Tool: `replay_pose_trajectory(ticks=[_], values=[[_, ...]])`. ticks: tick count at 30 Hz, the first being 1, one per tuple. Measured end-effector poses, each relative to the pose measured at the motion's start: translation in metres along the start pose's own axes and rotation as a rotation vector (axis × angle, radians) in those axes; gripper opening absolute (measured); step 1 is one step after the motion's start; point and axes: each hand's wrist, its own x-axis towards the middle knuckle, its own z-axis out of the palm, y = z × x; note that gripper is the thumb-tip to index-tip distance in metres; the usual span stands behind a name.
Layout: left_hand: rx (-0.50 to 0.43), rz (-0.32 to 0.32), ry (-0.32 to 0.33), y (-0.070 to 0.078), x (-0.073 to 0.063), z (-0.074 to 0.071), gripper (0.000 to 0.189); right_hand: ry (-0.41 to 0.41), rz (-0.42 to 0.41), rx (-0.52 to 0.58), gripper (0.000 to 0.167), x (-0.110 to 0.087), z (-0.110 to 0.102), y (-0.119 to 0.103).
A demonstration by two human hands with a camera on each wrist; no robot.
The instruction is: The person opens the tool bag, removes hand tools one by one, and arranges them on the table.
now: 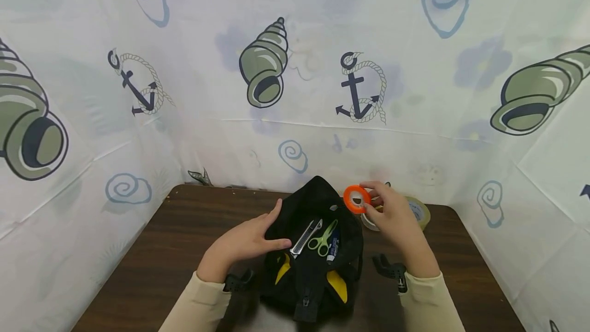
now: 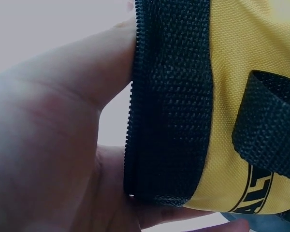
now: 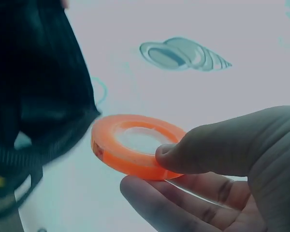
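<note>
A black and yellow fabric bag stands with its zippered mouth spread on the table. My left hand grips the bag's left rim between thumb and fingers; the left wrist view shows the zipper edge against that hand. Inside lie a utility knife, green-handled scissors and a small blue and white tube. At the bag's right rim, my right hand pinches a roll of orange tape between thumb and fingers. The bag's deeper inside is dark.
Behind my right hand, a wide tan tape roll and a paler roll, partly hidden, rest on the brown table. A white printed curtain rises along the table's back and sides.
</note>
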Motion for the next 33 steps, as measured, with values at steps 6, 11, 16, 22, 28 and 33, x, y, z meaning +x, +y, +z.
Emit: replay_pose_trajectory(ticks=[6, 11, 16, 22, 28, 33], values=[[-0.003, 0.006, -0.001, 0.001, 0.003, 0.002, 0.110, 0.040, 0.033, -0.038, 0.052, -0.008, -0.015, 0.021], [0.000, 0.003, -0.002, 0.001, 0.004, 0.001, 0.110, 0.099, 0.089, -0.044, 0.050, -0.016, -0.029, 0.039], [0.001, 0.005, -0.006, 0.001, 0.006, 0.003, 0.110, 0.203, 0.181, -0.029, 0.048, -0.024, -0.044, 0.059], [0.001, 0.002, -0.004, 0.002, 0.008, 0.002, 0.112, 0.336, 0.278, 0.036, 0.052, -0.032, -0.065, 0.083], [-0.016, -0.005, -0.013, 0.003, 0.006, 0.002, 0.111, 0.492, 0.455, 0.067, 0.054, -0.036, -0.074, 0.111], [-0.020, -0.002, -0.005, 0.002, 0.006, 0.004, 0.110, 0.530, 0.527, 0.154, 0.058, -0.038, -0.076, 0.134]])
